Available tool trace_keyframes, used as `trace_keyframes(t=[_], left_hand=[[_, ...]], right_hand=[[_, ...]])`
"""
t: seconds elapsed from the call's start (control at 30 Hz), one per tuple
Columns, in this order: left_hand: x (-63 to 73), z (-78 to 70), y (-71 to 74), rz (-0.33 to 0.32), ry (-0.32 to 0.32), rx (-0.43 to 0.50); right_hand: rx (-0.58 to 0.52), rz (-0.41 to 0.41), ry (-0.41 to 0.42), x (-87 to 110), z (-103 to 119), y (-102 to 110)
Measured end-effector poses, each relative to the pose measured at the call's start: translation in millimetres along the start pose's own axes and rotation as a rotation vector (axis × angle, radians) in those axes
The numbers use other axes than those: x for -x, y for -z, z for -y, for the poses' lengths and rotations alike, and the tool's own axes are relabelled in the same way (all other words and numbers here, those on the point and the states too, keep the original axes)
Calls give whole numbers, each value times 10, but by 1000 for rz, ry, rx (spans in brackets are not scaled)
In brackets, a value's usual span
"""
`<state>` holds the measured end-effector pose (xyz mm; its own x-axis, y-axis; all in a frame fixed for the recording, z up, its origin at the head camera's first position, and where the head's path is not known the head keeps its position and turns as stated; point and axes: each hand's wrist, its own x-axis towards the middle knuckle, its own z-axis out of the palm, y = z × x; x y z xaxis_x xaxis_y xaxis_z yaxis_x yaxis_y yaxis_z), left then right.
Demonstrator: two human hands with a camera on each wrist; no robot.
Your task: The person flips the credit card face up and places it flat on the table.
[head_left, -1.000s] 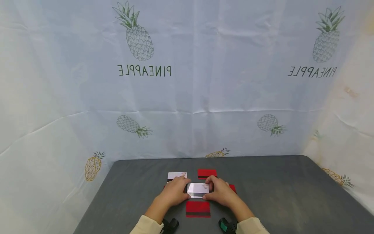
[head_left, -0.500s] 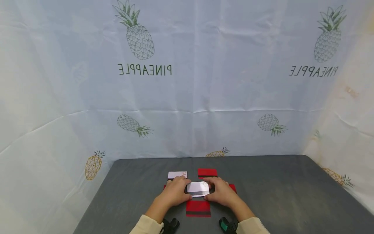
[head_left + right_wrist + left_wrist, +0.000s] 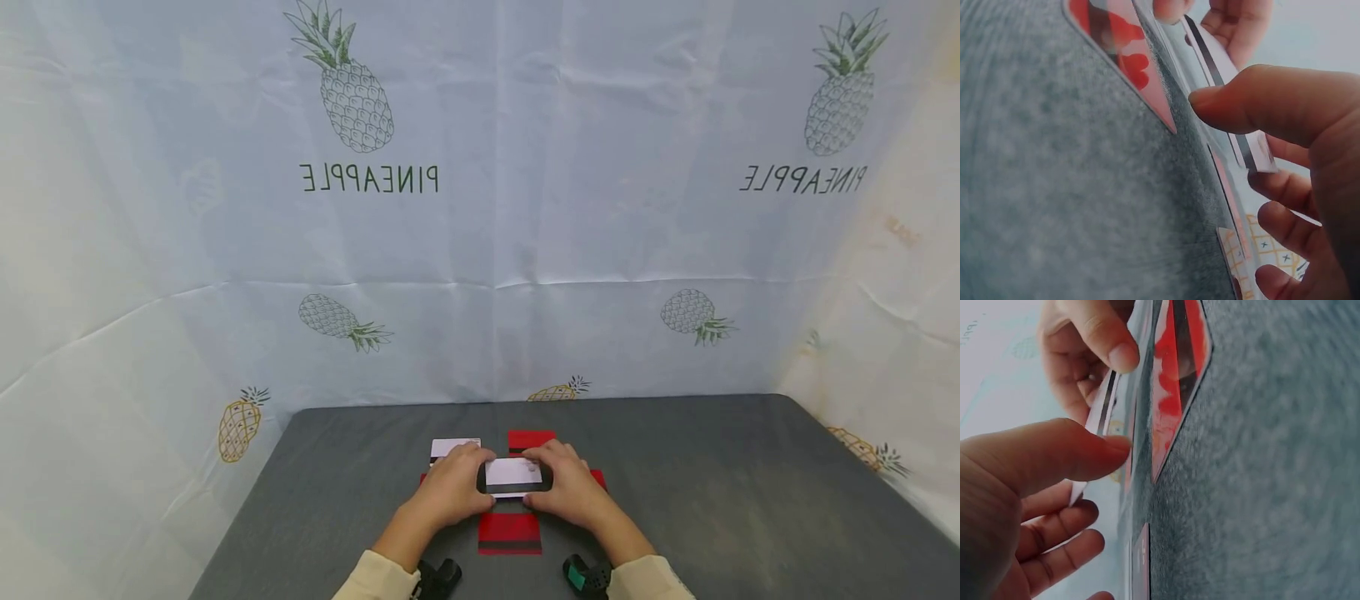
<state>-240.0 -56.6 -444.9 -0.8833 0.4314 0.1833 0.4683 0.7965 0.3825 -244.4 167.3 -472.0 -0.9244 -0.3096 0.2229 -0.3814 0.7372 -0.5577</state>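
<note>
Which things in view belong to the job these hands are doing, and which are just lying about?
Probably the job:
held white card, between left hand and right hand
near red card
far red card
far white card
two mostly hidden red cards, beside the hands

Just around:
gray table
pineapple-print curtain
black wrist devices

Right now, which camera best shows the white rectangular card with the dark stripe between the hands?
The head view: the white rectangular card shows its broad face and dark stripe there, between the left hand and right hand. Both wrist views show it steeply slanted, the nearer thumb crossing in front.
</note>
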Motion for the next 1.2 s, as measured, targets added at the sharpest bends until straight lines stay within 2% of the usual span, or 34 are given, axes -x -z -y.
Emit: trace_keyframes(t=[0.27, 0.5, 0.73, 0.93, 1.2], left_hand=[[0, -76, -13, -54, -76, -16], [15, -103, -22, -45, -80, 9], [3, -89, -22, -56, -91, 17], [3, -72, -26, -23, -74, 25], [-12, -63, -19, -10, -70, 12]], right_hand=[[29, -19, 80, 13, 100, 9], [63, -42, 141, 36, 165, -2], [142, -118, 132, 50, 186, -6], [164, -110, 110, 48, 181, -16], [120, -94, 85, 28, 167, -20]])
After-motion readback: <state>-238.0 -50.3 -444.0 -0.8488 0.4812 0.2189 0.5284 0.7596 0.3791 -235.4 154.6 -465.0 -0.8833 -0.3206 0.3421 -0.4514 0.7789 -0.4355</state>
